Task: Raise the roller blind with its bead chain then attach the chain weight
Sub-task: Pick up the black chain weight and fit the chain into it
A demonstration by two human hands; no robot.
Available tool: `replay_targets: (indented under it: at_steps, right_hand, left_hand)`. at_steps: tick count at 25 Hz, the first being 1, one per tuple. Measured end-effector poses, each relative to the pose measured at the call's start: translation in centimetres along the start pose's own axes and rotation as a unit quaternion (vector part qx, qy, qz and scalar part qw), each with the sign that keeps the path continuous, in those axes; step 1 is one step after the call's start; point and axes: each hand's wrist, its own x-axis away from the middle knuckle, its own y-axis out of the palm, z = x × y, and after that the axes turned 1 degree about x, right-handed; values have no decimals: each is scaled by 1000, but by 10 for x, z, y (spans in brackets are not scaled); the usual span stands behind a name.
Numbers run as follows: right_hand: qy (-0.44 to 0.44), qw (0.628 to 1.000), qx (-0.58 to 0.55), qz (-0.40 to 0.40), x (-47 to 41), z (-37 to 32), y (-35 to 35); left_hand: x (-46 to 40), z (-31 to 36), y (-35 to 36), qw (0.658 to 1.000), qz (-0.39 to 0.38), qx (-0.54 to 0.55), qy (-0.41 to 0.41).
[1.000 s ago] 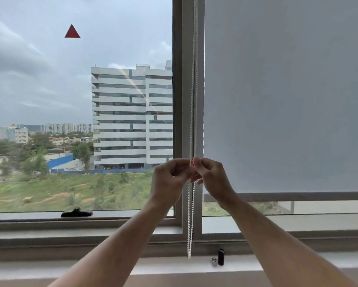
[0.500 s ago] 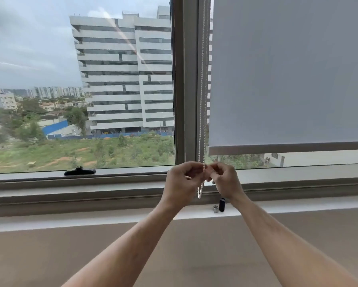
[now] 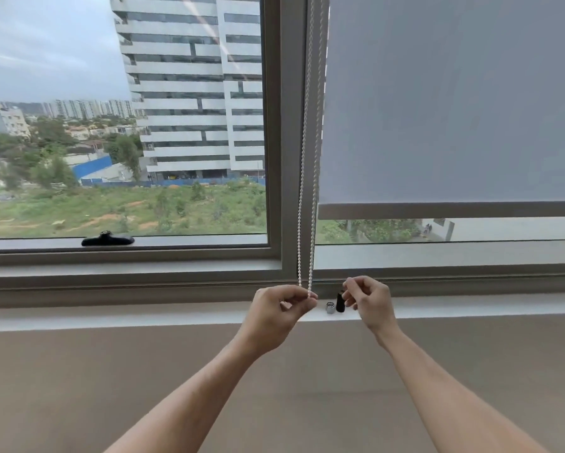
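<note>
Centrally, the white plastic bead chain (image 3: pixel 307 178) hangs as two strands along the grey vertical window frame post (image 3: pixel 291 125), its lowest loop pinched between thumb and fingers of the left hand (image 3: pixel 279 310), which is closed around that loop just above the white window sill (image 3: pixel 143 317). Just beside it, the right hand (image 3: pixel 369 300) is held with fingertips drawn narrowly together, touching or nearly touching the top of the black cylindrical chain weight (image 3: pixel 340 302); whether it grips the weight cannot be told. The weight stands upright on the sill, with a small silver metal cap (image 3: pixel 330 308) just to its left. The grey fabric roller blind (image 3: pixel 454 99) covers the right pane, its bottom bar (image 3: pixel 451 210) leaving a low strip of glass exposed. A black window handle (image 3: pixel 107 239) lies well apart to the left. Below the sill, plain beige wall (image 3: pixel 111 387) surrounds both forearms.
</note>
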Motion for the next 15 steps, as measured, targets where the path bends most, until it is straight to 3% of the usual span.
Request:
replay_targets:
  at_steps: [6, 12, 15]
  right_hand:
    - [67, 991, 111, 33, -25, 56, -2]
    - [100, 973, 204, -49, -55, 83, 14]
    - [100, 965, 231, -69, -67, 94, 21]
  left_hand:
    - [3, -21, 14, 999, 12, -25, -24]
    - [3, -26, 27, 991, 58, 106, -64]
    - [-1, -23, 32, 991, 71, 88, -74]
